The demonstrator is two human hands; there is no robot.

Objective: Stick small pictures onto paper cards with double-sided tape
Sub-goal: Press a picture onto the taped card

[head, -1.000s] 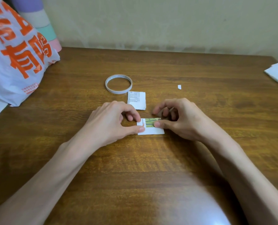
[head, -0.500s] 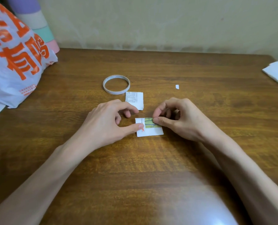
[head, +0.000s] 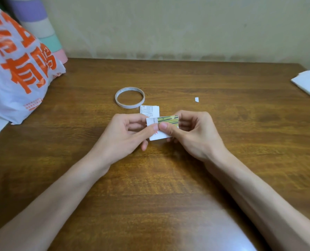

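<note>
A small white paper card (head: pixel 158 135) with a green striped picture (head: pixel 168 119) along its top edge is held just above the table, tilted toward me. My left hand (head: pixel 121 136) pinches its left side, thumb on the front. My right hand (head: pixel 192 134) grips its right side, with the thumb pressing the card's middle. A thin ring of double-sided tape (head: pixel 129 97) lies flat on the table behind my hands. A second small printed card (head: pixel 149 109) lies between the ring and my fingers.
A white plastic bag with orange lettering (head: pixel 18 73) fills the left edge of the wooden table (head: pixel 150 187). Folded white paper (head: pixel 309 83) sits at the far right edge. A tiny white scrap (head: pixel 196 99) lies right of the tape ring.
The card with the picture was lying flat on the table under my fingertips; both hands have now lifted it and tilted it up toward me.
</note>
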